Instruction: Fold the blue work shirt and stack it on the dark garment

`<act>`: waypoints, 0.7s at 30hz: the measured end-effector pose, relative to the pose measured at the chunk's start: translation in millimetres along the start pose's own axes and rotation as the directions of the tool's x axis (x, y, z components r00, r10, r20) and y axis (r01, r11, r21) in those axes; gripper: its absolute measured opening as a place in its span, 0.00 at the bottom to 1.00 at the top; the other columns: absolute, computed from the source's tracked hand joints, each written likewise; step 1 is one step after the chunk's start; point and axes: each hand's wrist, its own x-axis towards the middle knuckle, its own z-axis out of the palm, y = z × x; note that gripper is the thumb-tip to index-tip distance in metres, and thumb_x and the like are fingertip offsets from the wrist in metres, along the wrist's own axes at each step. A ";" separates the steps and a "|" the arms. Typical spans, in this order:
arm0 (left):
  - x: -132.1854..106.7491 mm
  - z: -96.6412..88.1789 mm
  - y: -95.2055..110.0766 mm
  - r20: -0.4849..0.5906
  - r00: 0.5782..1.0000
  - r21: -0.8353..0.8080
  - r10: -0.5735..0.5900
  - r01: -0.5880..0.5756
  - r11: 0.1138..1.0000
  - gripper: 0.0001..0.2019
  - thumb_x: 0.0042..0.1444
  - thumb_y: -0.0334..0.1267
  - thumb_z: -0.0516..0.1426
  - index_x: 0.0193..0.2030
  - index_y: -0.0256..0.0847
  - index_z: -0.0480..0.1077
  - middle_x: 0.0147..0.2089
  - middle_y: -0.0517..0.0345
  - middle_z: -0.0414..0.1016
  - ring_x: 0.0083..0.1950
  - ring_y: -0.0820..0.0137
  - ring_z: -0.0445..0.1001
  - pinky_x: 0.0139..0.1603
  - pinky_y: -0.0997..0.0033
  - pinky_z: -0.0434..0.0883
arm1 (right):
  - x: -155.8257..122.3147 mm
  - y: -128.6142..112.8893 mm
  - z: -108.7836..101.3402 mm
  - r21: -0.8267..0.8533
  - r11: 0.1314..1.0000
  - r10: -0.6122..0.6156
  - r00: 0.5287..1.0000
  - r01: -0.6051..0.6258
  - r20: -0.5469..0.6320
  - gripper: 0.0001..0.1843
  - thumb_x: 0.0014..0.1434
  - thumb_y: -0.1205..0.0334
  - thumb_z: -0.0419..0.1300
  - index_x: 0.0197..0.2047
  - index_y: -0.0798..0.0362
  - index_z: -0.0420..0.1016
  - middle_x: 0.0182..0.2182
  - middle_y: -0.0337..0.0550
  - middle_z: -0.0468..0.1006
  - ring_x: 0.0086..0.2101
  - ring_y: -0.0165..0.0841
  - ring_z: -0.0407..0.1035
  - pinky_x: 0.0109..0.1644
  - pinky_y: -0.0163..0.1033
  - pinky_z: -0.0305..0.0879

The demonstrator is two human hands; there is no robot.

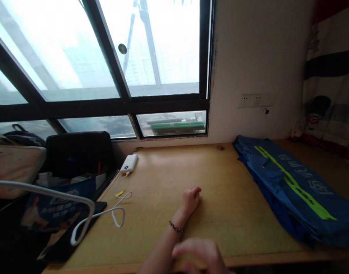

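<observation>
My left hand (190, 200) rests on the yellowish wooden table (220, 213), its fingers curled into a fist with nothing showing in them. Around that wrist is a dark beaded bracelet (176, 227). Close to the camera at the bottom edge, my right hand (203, 254) is slightly blurred and partly cut off. Its fingers are bent but apart, and nothing shows between them. A fingertip of the right hand overlaps the left forearm in the picture; whether it touches, I cannot tell.
A white power bank (129, 163) with a white cable (118, 208) lies at the table's left side. A blue folded cloth bag (294, 182) covers the right part. Bags (62, 205) and a black chair back (78, 150) stand left, below the window (163, 49). Wall sockets (252, 100) sit behind.
</observation>
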 end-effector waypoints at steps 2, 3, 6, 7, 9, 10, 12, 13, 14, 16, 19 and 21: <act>-0.9 1.1 1.4 0.007 1.000 -0.008 0.009 -0.009 1.000 0.11 0.48 0.26 0.48 0.34 0.39 0.69 0.30 0.56 0.73 0.30 0.73 0.69 0.31 0.77 0.64 | 30.5 31.7 -29.1 -0.063 0.996 0.048 0.979 -0.062 -0.199 0.19 0.58 0.49 0.43 0.33 0.42 0.74 0.31 0.37 0.76 0.33 0.35 0.69 0.34 0.39 0.63; -1.6 2.0 1.8 0.008 1.000 -0.008 0.011 -0.011 1.000 0.10 0.48 0.27 0.49 0.35 0.39 0.69 0.29 0.56 0.73 0.29 0.73 0.69 0.30 0.77 0.64 | 44.6 49.8 -42.8 -0.162 0.977 0.067 0.915 -0.142 -0.398 0.19 0.58 0.50 0.44 0.29 0.46 0.73 0.26 0.40 0.75 0.28 0.34 0.68 0.32 0.38 0.62; -3.7 5.8 0.4 0.002 1.000 0.051 0.011 -0.011 0.999 0.09 0.51 0.30 0.48 0.36 0.37 0.67 0.28 0.53 0.73 0.27 0.72 0.69 0.27 0.76 0.63 | 72.8 104.2 -69.3 -0.353 0.895 0.009 0.804 -0.271 -0.594 0.20 0.55 0.49 0.48 0.20 0.52 0.67 0.18 0.41 0.69 0.22 0.32 0.62 0.28 0.36 0.56; -4.3 6.8 -0.9 0.000 1.000 0.087 0.007 -0.007 0.996 0.08 0.52 0.31 0.48 0.35 0.37 0.67 0.28 0.52 0.73 0.27 0.71 0.70 0.27 0.76 0.62 | 76.6 119.6 -72.4 -0.370 0.883 0.005 0.795 -0.288 -0.606 0.21 0.56 0.49 0.47 0.19 0.52 0.66 0.18 0.41 0.69 0.21 0.31 0.60 0.27 0.35 0.55; -5.0 7.7 -3.8 0.030 0.999 0.154 0.013 -0.018 0.988 0.08 0.53 0.32 0.48 0.36 0.38 0.66 0.28 0.51 0.73 0.27 0.70 0.71 0.26 0.75 0.62 | 77.6 143.2 -72.7 -0.345 0.886 0.031 0.783 -0.310 -0.622 0.23 0.56 0.48 0.45 0.19 0.52 0.64 0.17 0.41 0.68 0.21 0.31 0.59 0.26 0.34 0.54; -5.2 7.7 -5.1 0.049 0.999 0.183 0.018 -0.027 0.983 0.07 0.53 0.32 0.48 0.36 0.38 0.67 0.27 0.51 0.73 0.27 0.70 0.71 0.26 0.75 0.61 | 76.2 150.9 -71.3 -0.315 0.895 0.054 0.776 -0.317 -0.629 0.23 0.57 0.48 0.44 0.19 0.52 0.64 0.17 0.41 0.68 0.20 0.31 0.59 0.26 0.34 0.53; -5.2 7.2 -6.2 0.080 0.996 0.227 0.032 -0.050 0.973 0.08 0.54 0.33 0.48 0.36 0.39 0.67 0.26 0.52 0.73 0.25 0.70 0.71 0.25 0.75 0.60 | 72.1 159.0 -68.8 -0.254 0.912 0.091 0.765 -0.321 -0.638 0.24 0.56 0.46 0.44 0.19 0.53 0.64 0.17 0.41 0.68 0.20 0.30 0.59 0.25 0.34 0.52; -5.1 6.8 -6.0 0.088 0.995 0.242 0.041 -0.061 0.968 0.08 0.54 0.33 0.48 0.36 0.39 0.67 0.26 0.52 0.73 0.25 0.70 0.70 0.24 0.75 0.60 | 70.2 160.2 -68.3 -0.233 0.919 0.102 0.762 -0.318 -0.639 0.24 0.56 0.46 0.45 0.19 0.53 0.63 0.16 0.40 0.68 0.20 0.30 0.59 0.24 0.34 0.52; -4.9 6.5 -5.3 0.092 0.994 0.254 0.050 -0.072 0.964 0.08 0.54 0.33 0.48 0.36 0.39 0.67 0.25 0.52 0.73 0.24 0.70 0.70 0.24 0.75 0.59 | 68.7 160.0 -68.3 -0.219 0.923 0.109 0.760 -0.317 -0.641 0.24 0.56 0.45 0.45 0.18 0.53 0.63 0.16 0.40 0.67 0.20 0.30 0.58 0.24 0.34 0.52; -4.5 5.7 -2.9 0.097 0.993 0.269 0.068 -0.092 0.959 0.07 0.54 0.33 0.48 0.34 0.38 0.67 0.25 0.53 0.73 0.24 0.71 0.70 0.23 0.76 0.59 | 66.9 157.2 -69.6 -0.208 0.924 0.116 0.755 -0.320 -0.645 0.24 0.55 0.45 0.46 0.18 0.53 0.63 0.15 0.39 0.67 0.20 0.30 0.58 0.24 0.33 0.52; -3.9 3.3 0.8 0.103 0.990 0.282 0.097 -0.122 0.952 0.06 0.54 0.32 0.48 0.32 0.39 0.66 0.24 0.54 0.72 0.24 0.72 0.69 0.24 0.76 0.58 | 65.8 151.0 -70.9 -0.215 0.920 0.119 0.757 -0.327 -0.643 0.24 0.56 0.46 0.45 0.19 0.53 0.64 0.16 0.40 0.67 0.20 0.30 0.59 0.24 0.33 0.53; -3.4 0.7 2.3 0.106 0.988 0.283 0.113 -0.139 0.949 0.06 0.54 0.32 0.48 0.32 0.39 0.65 0.25 0.54 0.72 0.24 0.72 0.69 0.24 0.77 0.58 | 65.3 147.4 -70.3 -0.222 0.918 0.117 0.760 -0.328 -0.639 0.23 0.57 0.47 0.45 0.20 0.53 0.64 0.17 0.40 0.68 0.20 0.30 0.60 0.25 0.33 0.53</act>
